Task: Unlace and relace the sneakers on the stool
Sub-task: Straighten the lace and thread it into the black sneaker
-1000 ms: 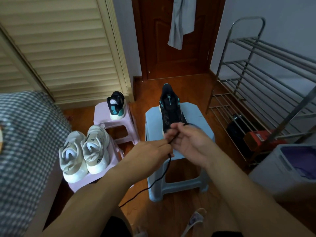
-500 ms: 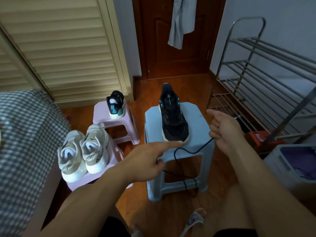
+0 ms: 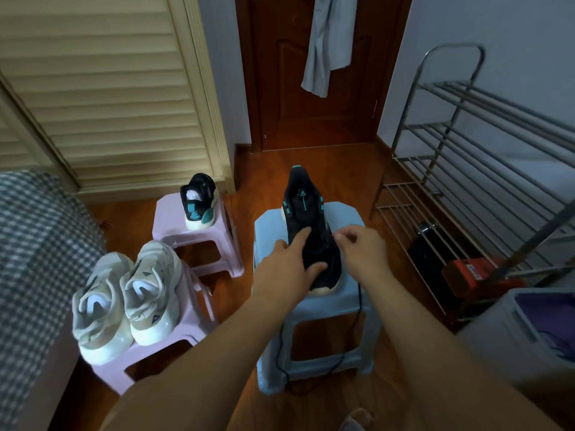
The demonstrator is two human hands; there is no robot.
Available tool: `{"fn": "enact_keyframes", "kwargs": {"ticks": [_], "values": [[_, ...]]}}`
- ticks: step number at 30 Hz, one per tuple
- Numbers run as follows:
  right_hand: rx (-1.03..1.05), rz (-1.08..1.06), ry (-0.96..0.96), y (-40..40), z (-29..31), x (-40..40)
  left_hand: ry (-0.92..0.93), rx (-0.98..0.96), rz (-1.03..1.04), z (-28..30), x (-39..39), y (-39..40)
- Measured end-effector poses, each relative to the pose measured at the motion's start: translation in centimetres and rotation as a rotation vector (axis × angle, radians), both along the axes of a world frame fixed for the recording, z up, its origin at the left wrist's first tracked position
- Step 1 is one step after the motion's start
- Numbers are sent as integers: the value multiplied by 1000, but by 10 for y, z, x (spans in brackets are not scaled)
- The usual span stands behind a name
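A black sneaker (image 3: 306,213) with teal accents stands on the light blue stool (image 3: 348,306), toe towards me. My left hand (image 3: 284,270) lies on its forefoot with index finger and thumb spread over the upper, holding nothing. My right hand (image 3: 362,253) is at the shoe's right side, fingertips pinched on the black lace (image 3: 360,301). The lace drops over the stool's front edge and loops low between the legs. The eyelets under my hands are hidden.
A second black sneaker (image 3: 199,200) stands on a pink stool (image 3: 169,228) at the left. Two white sneakers (image 3: 124,293) sit on a nearer pink stool (image 3: 194,321). A metal shoe rack (image 3: 466,157) and grey bin (image 3: 510,343) are at the right, a checked bed (image 3: 37,244) far left.
My hands parted from a joined grip in front of the shoe, the right one drawing the lace out to the right. Now both are back at the sneaker, left hand on its forefoot.
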State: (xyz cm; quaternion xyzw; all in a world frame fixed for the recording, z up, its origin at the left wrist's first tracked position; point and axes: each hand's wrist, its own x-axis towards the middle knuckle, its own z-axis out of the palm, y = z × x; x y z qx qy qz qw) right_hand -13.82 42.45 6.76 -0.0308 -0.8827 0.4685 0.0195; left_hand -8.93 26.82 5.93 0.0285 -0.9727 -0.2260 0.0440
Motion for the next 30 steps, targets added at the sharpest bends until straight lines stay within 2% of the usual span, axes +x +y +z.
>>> {"fn": "enact_keyframes", "kwargs": {"ticks": [4, 8, 11, 16, 30], "values": [[-143, -16, -113, -5, -14, -7, -61, 12, -1, -4, -16, -6], [-247, -27, -160, -7, -21, 1, -164, 219, -89, -11, -23, -27], [-213, -27, -136, -6, -25, 9, -155, 207, -126, -15, -14, -38], [-26, -30, -52, -12, -23, 24, -107, 121, -80, -13, 4, -29], [-142, -151, -85, -31, -16, 35, -59, 160, -24, -18, 17, -21]]}}
